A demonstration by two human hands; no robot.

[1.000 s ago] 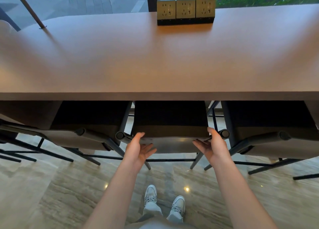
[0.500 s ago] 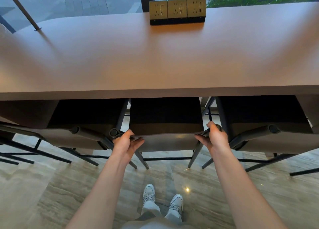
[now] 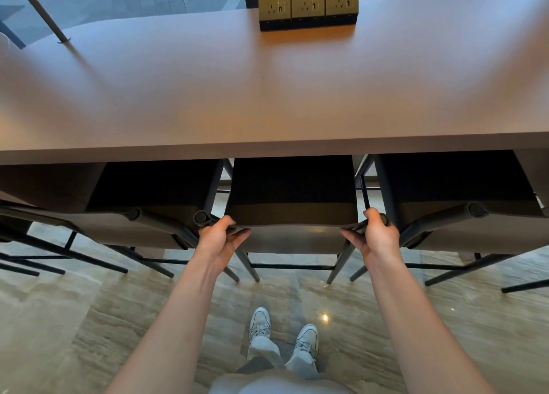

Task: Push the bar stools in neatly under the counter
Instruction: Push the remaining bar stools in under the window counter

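Note:
A long brown counter (image 3: 267, 96) fills the upper half of the view. Directly in front of me the middle bar stool (image 3: 292, 209) has a dark seat and a tan backrest, with its seat tucked under the counter edge. My left hand (image 3: 218, 239) grips the left top corner of that backrest, fingers curled round the frame. My right hand (image 3: 375, 234) grips its right top corner the same way. A left stool (image 3: 148, 212) and a right stool (image 3: 463, 212) flank it, both partly under the counter.
A block of three gold power sockets (image 3: 308, 4) stands on the counter's far edge by the window. A thin dark rod (image 3: 38, 10) meets the counter at the far left. Black stool legs (image 3: 89, 260) splay over the marble floor (image 3: 74, 319). My shoes (image 3: 282, 331) stand behind the stool.
Both hands went from open beside the backrest to gripping its top corners. The view has closed in on the counter, and the middle stool sits a little further under it.

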